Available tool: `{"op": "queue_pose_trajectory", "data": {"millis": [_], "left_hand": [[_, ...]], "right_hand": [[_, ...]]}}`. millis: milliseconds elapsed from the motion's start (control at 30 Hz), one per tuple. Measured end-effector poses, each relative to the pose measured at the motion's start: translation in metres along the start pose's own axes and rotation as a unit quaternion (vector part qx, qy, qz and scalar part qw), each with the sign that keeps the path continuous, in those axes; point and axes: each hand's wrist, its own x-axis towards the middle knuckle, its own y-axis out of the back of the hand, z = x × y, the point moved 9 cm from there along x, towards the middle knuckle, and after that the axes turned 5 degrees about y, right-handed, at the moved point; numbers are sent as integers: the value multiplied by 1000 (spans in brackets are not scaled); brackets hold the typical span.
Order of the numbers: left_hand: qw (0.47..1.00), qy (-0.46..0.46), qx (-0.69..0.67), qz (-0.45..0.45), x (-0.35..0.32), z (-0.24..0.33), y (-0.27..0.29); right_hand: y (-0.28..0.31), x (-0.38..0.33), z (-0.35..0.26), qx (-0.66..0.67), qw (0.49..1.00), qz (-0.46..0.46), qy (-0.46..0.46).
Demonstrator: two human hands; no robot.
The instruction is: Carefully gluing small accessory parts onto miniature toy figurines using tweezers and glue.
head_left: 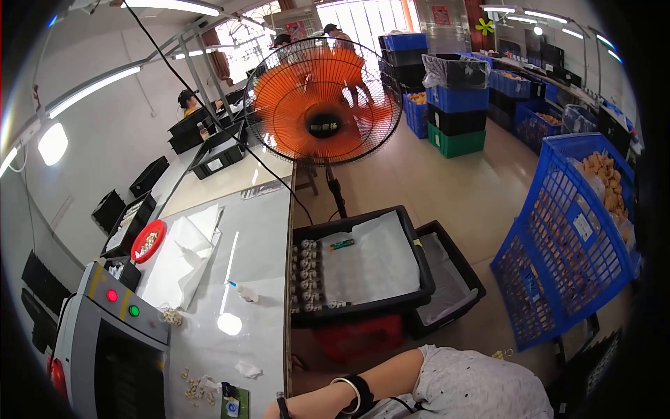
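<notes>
Pale pieces (192, 385) lie on the table (202, 349) near, perhaps, a green packet (234, 405); what the fingers (out of frame) hold, I cannot tell.

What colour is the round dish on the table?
The dish is red, shown in the head view, at its left.

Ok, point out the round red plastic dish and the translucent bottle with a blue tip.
Round red plastic dish (156, 225), head view: its upper rim.
Translucent bottle with a blue tip (248, 295), head view: middle of its body.
</notes>
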Motion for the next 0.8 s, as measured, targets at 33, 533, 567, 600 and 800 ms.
{"op": "queue_pose_trajectory", "data": {"millis": [33, 533, 567, 600, 800], "left_hand": [[1000, 6, -3, 6, 0, -1, 1], [998, 4, -66, 9, 2, 3, 26], [997, 5, -72, 24, 2, 3, 31], [996, 2, -80, 27, 2, 3, 37], [995, 3, -92, 38, 3, 2, 44]], "right_hand": [[0, -1, 1, -1, 1000, 3, -4], [2, 11, 43, 19, 999, -5, -36], [2, 12, 47, 29, 999, -6, -44], [3, 14, 50, 33, 998, -10, -51], [0, 17, 66, 62, 993, -21, -94]]}}
